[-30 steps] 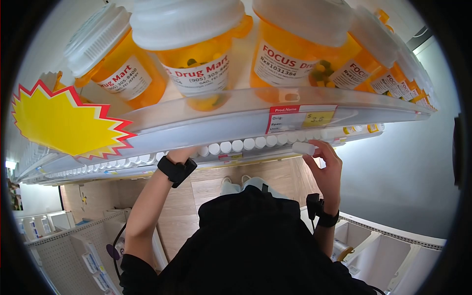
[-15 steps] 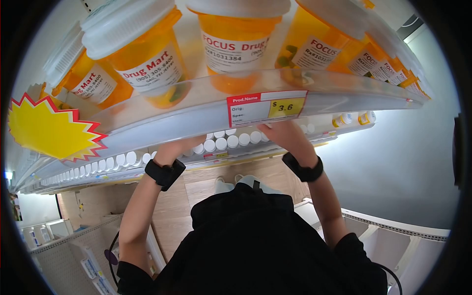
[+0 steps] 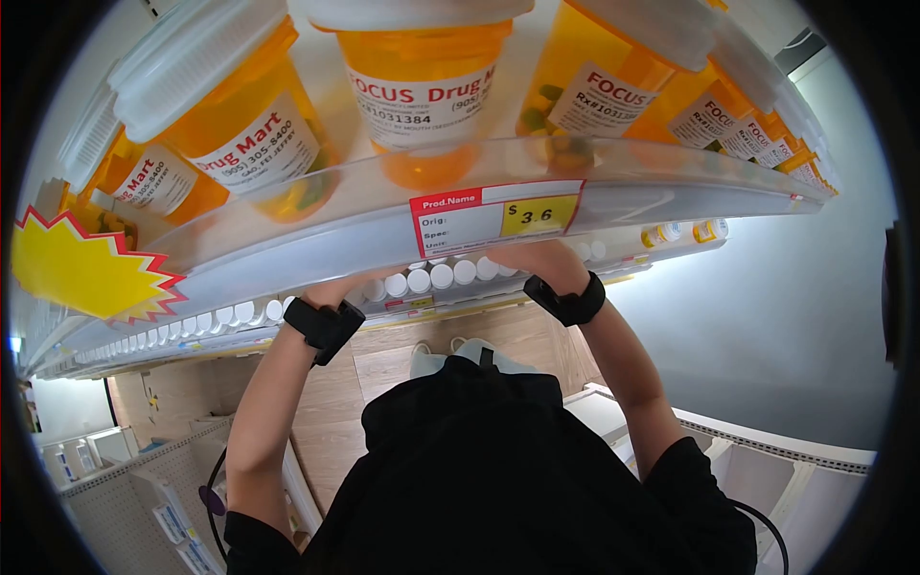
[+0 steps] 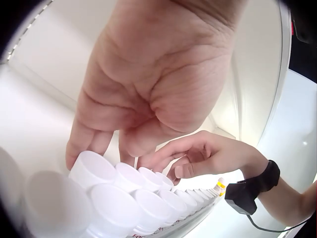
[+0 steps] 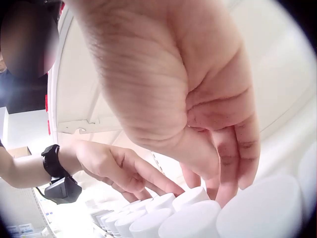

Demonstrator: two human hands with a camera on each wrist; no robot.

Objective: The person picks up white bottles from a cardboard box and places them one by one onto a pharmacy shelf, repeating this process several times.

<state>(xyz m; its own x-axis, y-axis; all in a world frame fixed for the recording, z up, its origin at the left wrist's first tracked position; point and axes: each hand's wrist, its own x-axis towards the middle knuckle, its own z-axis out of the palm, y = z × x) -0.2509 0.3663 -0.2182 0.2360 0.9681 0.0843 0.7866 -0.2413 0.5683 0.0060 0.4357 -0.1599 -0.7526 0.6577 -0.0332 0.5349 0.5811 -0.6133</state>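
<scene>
Both hands reach in under the upper shelf, over rows of white-capped bottles (image 3: 442, 277) on the lower shelf. My left hand (image 4: 148, 84) hangs over the back row, its fingers pointing down beside a white cap (image 4: 94, 167); the thumb bends inward. Facing it, my right hand (image 5: 198, 104) lowers its extended fingers behind the front caps (image 5: 190, 220), with the fingertips partly hidden. In the left wrist view the right hand's thumb and fingers stand apart, with no bottle visible between them. The upper shelf's edge covers the fingers in the head view.
Large orange pill bottles (image 3: 422, 91) with white lids stand on the upper shelf, close overhead. Its clear front edge carries a price tag (image 3: 498, 218) and a yellow starburst sign (image 3: 86, 268). Small orange bottles (image 3: 661, 235) stand at the lower shelf's right end. White shelving (image 3: 767, 479) is behind.
The right hand, earlier holding a white bottle out at the right, has moved left and in under the upper shelf. The left hand stays over the lower shelf. The head view has shifted right.
</scene>
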